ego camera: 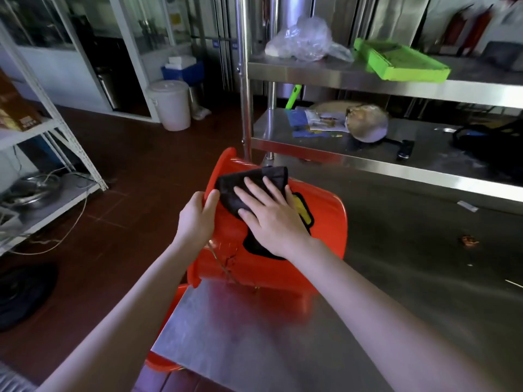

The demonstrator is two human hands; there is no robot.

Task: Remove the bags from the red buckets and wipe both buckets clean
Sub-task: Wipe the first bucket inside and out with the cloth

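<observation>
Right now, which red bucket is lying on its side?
The bucket on the table, under the black cloth; the other bucket sits below the table's edge.

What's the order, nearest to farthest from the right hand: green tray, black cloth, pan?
1. Black cloth: under the right hand, pressed on the bucket.
2. Pan: on the lower shelf beyond the bucket.
3. Green tray: on the top shelf, far right.

Red plastic bucket [271, 267] tipped on steel tabletop [396, 278]; left hand [198, 219] grips rim, right hand [271, 219] presses black cloth [243, 182].
</observation>
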